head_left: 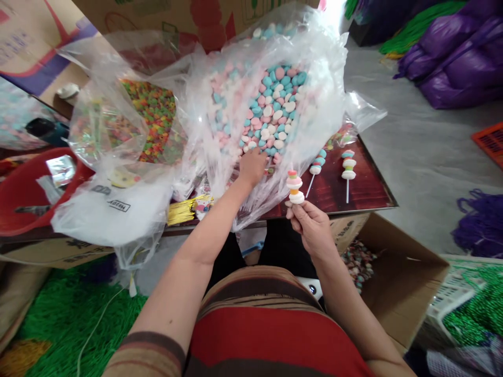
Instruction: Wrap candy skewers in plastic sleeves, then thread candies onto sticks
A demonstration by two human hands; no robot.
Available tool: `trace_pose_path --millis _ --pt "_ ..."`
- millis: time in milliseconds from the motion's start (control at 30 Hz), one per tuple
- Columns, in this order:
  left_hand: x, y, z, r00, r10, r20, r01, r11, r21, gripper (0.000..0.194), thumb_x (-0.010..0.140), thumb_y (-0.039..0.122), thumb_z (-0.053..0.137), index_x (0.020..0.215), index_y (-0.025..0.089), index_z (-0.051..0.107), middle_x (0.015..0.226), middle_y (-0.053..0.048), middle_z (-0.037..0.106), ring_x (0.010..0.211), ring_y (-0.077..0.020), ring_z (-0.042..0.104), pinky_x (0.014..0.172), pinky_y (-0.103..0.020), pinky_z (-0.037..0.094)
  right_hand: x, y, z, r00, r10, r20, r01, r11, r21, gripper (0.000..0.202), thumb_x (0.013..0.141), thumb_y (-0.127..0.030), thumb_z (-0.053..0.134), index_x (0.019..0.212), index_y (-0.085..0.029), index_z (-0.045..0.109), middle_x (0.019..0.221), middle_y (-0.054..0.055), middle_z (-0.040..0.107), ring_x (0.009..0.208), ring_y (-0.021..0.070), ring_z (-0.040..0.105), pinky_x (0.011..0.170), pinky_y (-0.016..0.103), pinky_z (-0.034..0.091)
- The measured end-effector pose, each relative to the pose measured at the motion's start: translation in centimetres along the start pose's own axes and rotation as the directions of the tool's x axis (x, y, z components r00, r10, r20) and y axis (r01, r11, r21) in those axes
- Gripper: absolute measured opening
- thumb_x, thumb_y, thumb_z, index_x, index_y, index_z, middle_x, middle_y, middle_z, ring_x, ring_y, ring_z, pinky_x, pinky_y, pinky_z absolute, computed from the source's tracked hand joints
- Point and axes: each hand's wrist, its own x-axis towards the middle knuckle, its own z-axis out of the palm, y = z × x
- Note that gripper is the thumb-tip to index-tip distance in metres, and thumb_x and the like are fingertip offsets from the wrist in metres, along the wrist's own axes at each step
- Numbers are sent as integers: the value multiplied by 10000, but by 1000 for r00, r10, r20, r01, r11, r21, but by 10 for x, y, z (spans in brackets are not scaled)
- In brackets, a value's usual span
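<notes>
My left hand (253,168) reaches into the front of a large clear bag of pink, white and blue candies (275,107); its fingertips are hidden among the candies. In my right hand (310,222), at the table's front edge, is a candy skewer (294,187) held upright, with white, orange, pink and red pieces stacked on it. Two finished-looking skewers lie on the dark red table to the right: a blue and white one (317,162) and one with a green piece (348,165). A bag of small orange and green candies (155,118) is at the left.
A red basin (23,191) and a white plastic bag (110,209) sit at the left, beside yellow twist ties (181,211). Below the table's right side stands an open cardboard box (396,272). Purple bundles (456,57) lie on the floor.
</notes>
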Motion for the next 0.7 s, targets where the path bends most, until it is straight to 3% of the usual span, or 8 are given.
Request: trace_pose_path --millis 267,433,700 --pt "8 -12 2 999 -40 13 41 995 -95 398 1046 281 419 1115 155 790 1194 -176 736 1158 -317 662 989 -393 456 -2 3 3 1000 -14 19 14 999 -31 333 858 -526 725 883 -194 714 713 -10 614 480 60 350 440 243 218" --pt "16 -14 4 993 -114 -7 110 975 -191 369 1016 247 471 1258 180 741 1266 -155 753 1201 -294 671 977 -366 464 -3 3 4 1000 -13 15 13 1000 -6 314 848 -500 740 897 -190 729 693 -18 602 476 56 351 441 237 217" --pt "21 -8 3 986 -167 27 169 978 -123 381 1013 314 496 1293 146 693 1330 -193 701 1229 -340 652 979 -404 471 -3 3 -1 1000 -13 -16 13 1000 -8 308 852 -490 735 911 -188 736 689 -19 602 479 59 360 439 239 225"
